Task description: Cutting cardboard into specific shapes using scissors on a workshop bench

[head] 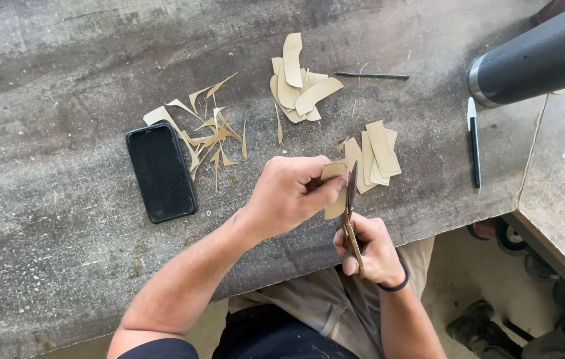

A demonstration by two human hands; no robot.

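Left hand [292,193] pinches a tan strip [336,189] just above the table [50,266] edge; right hand [369,249] grips scissors [350,213] cutting it. Cut pieces [375,156], scraps [209,133] and a phone [161,171] lie beyond.

Both forearms are bare to above the elbow. The left hand [289,193] wears nothing. A thin black band circles the wrist of the right hand [370,249]. Khaki trousers cover the thighs, beneath a dark navy short-sleeved top.
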